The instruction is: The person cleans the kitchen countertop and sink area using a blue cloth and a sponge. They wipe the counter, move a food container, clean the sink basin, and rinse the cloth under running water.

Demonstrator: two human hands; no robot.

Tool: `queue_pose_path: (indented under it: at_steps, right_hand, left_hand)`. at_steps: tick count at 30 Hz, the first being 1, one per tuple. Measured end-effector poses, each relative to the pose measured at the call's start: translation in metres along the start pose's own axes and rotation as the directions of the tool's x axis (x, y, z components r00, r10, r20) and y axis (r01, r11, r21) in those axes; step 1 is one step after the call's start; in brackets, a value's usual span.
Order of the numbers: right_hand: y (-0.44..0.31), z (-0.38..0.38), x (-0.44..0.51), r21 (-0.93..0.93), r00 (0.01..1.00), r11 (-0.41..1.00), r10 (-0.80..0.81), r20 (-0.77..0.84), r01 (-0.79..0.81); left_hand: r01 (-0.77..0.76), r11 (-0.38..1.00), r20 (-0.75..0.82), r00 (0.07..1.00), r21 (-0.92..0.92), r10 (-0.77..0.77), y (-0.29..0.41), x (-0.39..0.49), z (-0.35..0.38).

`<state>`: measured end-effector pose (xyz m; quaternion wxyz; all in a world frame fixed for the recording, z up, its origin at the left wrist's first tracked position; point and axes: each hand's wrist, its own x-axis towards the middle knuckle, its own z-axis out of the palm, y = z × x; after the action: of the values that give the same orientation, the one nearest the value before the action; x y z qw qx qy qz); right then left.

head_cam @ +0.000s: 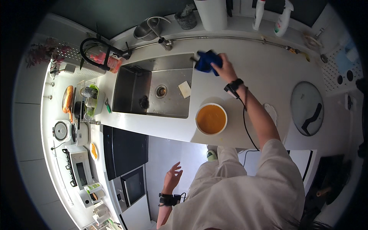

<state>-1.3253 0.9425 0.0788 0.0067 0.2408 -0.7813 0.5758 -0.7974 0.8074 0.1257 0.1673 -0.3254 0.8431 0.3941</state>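
Note:
My right hand (225,69) grips a bunched dark blue cloth (207,61), slightly blurred, over the white countertop (258,72) just beyond the sink's right edge. Below that arm, near the front edge of the counter, stands a white bowl (197,122) filled with orange liquid. My left hand (172,176) hangs low over the floor in front of the counter, its fingers apart and nothing in them. To the left of the bowl lies the stainless steel sink (169,107), where a pale sponge-like block (185,89) rests near the right wall and a dark clump (144,102) sits at the left.
A black faucet (95,39) and a steel faucet (165,43) rise behind the sink. A glass lid (307,106) lies at right. A spray bottle (283,20) stands on the back ledge. Along the left counter are a rice cooker (61,130) and an orange-topped plate (96,151).

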Motion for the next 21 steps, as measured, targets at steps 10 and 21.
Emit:
queue_pose_path:
  at_steps: [10, 21]
  right_hand:
    - [-0.247, -0.151, -0.255, 0.258, 0.926, 0.952, 0.24, -0.29, -0.166]
    - [-0.34, -0.163, -0.74, 0.354, -0.098, 0.921, 0.342, -0.935, -0.161]
  left_hand:
    - [-0.597, 0.802, 0.237, 0.783, 0.028, 0.575, -0.013, 0.019, -0.022]
    - [-0.819, 0.561, 0.816, 0.239, -0.122, 0.526, 0.004, -0.019, 0.101]
